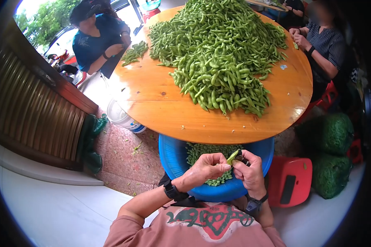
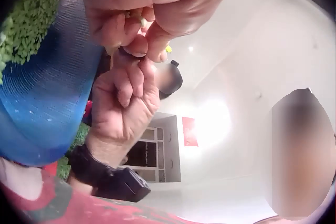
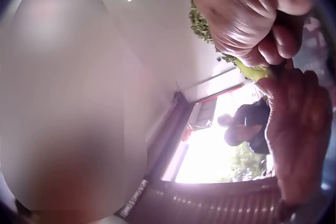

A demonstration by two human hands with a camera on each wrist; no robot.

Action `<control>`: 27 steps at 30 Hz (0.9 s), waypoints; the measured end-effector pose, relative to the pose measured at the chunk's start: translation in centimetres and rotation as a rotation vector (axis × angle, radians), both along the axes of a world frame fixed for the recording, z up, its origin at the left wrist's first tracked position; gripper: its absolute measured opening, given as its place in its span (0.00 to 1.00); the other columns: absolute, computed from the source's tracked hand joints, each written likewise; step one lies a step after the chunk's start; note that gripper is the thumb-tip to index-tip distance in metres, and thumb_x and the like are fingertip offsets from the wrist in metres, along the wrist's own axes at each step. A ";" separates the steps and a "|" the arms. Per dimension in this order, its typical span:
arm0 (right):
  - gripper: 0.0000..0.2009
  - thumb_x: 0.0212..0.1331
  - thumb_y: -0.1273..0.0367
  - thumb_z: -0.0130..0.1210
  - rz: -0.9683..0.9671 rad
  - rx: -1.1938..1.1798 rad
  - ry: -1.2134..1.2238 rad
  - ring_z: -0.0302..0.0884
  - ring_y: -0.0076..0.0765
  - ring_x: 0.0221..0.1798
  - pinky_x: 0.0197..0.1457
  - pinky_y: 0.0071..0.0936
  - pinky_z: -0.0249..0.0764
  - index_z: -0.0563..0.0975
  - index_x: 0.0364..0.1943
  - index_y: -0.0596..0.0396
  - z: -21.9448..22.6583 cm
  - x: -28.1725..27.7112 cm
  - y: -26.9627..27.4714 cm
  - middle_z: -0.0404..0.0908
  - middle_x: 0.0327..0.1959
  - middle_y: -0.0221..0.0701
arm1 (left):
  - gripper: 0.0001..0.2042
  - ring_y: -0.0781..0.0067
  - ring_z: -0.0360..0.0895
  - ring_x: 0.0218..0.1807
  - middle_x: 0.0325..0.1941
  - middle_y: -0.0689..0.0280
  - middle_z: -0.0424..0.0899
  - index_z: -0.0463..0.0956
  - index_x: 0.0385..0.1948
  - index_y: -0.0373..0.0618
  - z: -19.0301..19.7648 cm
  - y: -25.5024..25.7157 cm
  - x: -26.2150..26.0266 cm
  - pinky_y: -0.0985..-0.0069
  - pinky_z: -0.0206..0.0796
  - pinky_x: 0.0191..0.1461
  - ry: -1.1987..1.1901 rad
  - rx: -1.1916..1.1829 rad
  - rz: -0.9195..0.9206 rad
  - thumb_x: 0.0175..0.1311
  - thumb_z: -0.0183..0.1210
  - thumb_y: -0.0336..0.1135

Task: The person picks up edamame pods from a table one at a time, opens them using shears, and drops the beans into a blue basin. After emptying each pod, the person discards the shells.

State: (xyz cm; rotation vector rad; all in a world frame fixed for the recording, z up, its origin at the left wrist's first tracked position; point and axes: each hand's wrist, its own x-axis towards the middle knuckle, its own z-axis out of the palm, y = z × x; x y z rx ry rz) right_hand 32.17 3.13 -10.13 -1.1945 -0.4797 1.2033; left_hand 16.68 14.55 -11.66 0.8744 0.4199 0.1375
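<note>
In the head view a green bean pod (image 1: 233, 157) is pinched between both hands, over a blue basin (image 1: 167, 154). My left hand (image 1: 206, 168) holds it with thumb and fingertips from the left. The right hand (image 1: 252, 172) grips its other end, a dark band showing around a finger. Shelled green beans (image 1: 218, 180) lie in the basin below, partly hidden by the hands. In the right wrist view the pod (image 3: 252, 71) shows as a yellow-green piece between the fingertips. The left wrist view has the fingertips of both hands meeting, the pod mostly hidden.
A large heap of pods (image 1: 218, 53) covers much of the wooden table (image 1: 152, 111). Left of the basin stands a white bucket (image 1: 121, 117); at right are a red stool (image 1: 282, 189) and stuffed green net bags (image 1: 332, 173). Other people sit around the table.
</note>
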 end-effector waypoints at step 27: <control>0.02 0.60 0.76 0.58 0.002 -0.013 -0.069 0.64 0.10 0.20 0.21 0.15 0.58 0.80 0.35 0.60 -0.4 -0.2 0.2 0.72 0.20 0.18 | 0.16 0.87 0.56 0.23 0.20 0.77 0.63 0.77 0.40 0.40 0.5 0.3 0.2 0.82 0.50 0.24 0.159 0.404 -0.139 0.78 0.49 0.44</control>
